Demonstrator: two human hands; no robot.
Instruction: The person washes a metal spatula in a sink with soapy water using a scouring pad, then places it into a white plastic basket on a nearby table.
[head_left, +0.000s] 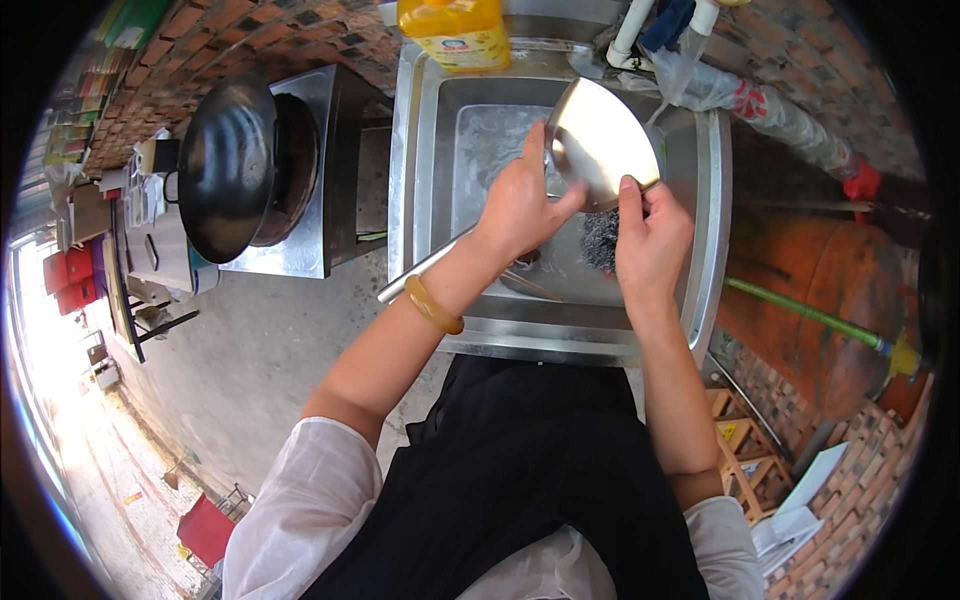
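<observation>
Your left hand point(520, 205) is clamped on the steel ladle point(598, 140) bowl, tilted over the sink point(415, 150). Right hand point(650, 240) pinches the steel wool point(600, 240) at its lower edge. Brace the long handle and scrub the rim in short strokes.

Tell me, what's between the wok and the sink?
In the head view, between the black wok and the sink lies the steel stove top, then a narrow gap down to the ground.

Far left I see a black wok point(228, 165) tilted on a steel stove point(310, 180); a yellow bottle point(455, 30) stands at the far edge; right, an orange barrel point(820, 290) with a green pole point(800, 312) across it; near right, wooden stools point(745, 450).
</observation>
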